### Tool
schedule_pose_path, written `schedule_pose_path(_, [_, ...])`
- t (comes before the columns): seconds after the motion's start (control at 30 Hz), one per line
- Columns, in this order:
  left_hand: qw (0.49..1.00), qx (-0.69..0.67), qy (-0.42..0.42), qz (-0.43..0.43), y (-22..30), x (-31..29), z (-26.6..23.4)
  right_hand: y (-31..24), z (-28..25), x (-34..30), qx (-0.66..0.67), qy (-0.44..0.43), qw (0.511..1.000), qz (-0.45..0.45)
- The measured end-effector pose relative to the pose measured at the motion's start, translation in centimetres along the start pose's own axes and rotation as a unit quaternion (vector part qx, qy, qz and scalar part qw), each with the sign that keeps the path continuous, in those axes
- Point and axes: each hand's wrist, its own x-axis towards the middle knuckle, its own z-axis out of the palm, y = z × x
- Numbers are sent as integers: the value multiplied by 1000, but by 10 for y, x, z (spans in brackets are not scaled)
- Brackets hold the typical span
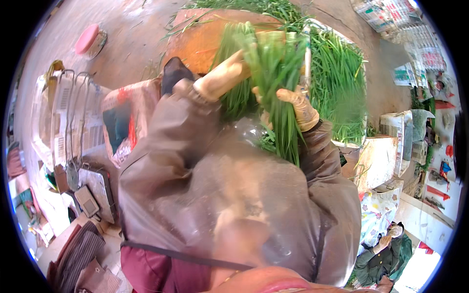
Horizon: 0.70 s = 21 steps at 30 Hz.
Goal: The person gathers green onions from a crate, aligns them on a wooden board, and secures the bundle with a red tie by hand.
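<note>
The right hand (299, 108) is closed round a bunch of greens (281, 93), held before the person's smock (161, 200), beside a crate (307, 63) full of more; the left hand (225, 77) sits partly behind the greens, and I can't tell from here whether it grips

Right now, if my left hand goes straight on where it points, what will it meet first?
Your left hand would likely meet the green bunch first; blur hides whether they already touch.
</note>
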Motion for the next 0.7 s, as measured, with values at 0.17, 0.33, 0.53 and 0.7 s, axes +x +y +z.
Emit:
schedule_pose_path(0.17, [974,-227,-16,10,-19,6,14,25,3,-5,47,-1,995,93])
schedule_pose_path(0.33, [951,-307,-34,18,-33,-3,10,51,-25,1,-85,-5,995,44])
schedule_pose_path(0.53, [948,-319,-11,16,-32,-17,-16,9,-2,32,-193,144,946,-215])
schedule_pose_path(0.7, [944,-322,62,20,-22,-10,-2,-6,50,72,-744,48,575,-337])
